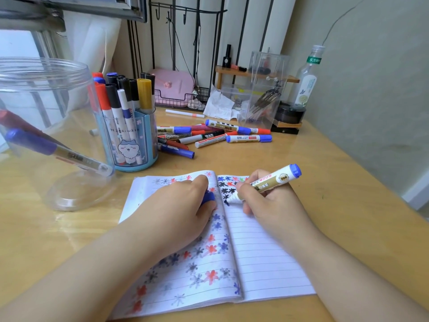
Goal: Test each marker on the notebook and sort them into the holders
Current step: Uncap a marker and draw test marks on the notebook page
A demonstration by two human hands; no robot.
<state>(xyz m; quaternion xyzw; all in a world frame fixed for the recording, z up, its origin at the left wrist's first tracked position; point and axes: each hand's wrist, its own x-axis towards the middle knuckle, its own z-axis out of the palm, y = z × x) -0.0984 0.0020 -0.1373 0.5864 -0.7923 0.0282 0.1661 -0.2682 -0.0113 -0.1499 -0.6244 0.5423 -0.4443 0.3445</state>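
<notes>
An open lined notebook (262, 259) covered in red, blue and black star marks lies on the wooden desk (336, 205). My right hand (271, 205) grips a blue-ended white marker (271, 181), its tip touching the right page near the spine. My left hand (183, 210) rests on the left page and holds a blue marker cap (208, 197) in its fingers. A pile of several loose markers (209, 135) lies behind the notebook. A blue cat-print holder (132, 140) is full of upright markers. At the left, a clear plastic jar (46, 126) holds two markers.
A clear acrylic box (262, 89) with brushes, a plastic bottle (306, 80), a crumpled tissue (219, 104) and a wire basket with a pink case (174, 89) stand along the back of the desk. A grey wall runs along the right.
</notes>
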